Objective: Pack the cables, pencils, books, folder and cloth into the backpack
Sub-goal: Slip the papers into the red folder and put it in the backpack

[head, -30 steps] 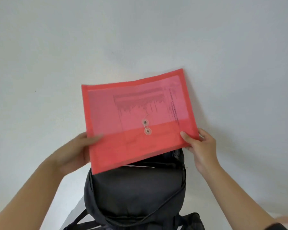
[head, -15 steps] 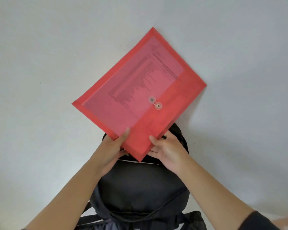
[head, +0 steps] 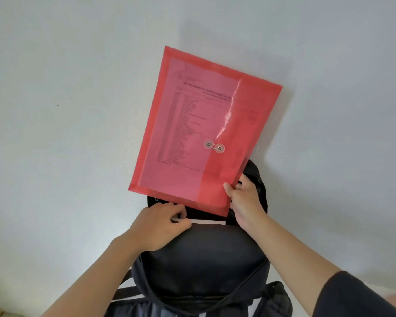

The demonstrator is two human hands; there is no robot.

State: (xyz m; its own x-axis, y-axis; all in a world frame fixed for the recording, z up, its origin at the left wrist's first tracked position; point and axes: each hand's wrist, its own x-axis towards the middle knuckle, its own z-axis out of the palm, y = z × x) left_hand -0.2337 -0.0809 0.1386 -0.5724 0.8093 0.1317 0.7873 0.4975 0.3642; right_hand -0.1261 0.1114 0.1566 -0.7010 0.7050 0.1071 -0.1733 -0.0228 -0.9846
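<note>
Item: red folder (head: 204, 133), centre frame, upright over the backpack (head: 199, 259) mouth. Your right hand (head: 245, 202) pinches its lower right corner; your left hand (head: 156, 225) grips the front lip. Hold the lip wide; lower the folder squarely.

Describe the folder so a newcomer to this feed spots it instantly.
Start at the black backpack against the pale surface at bottom centre. Above its open top, the right hand pinches the lower right corner of the folder. It is the only red thing in view, translucent, with printed paper inside and two round tie discs.
</note>
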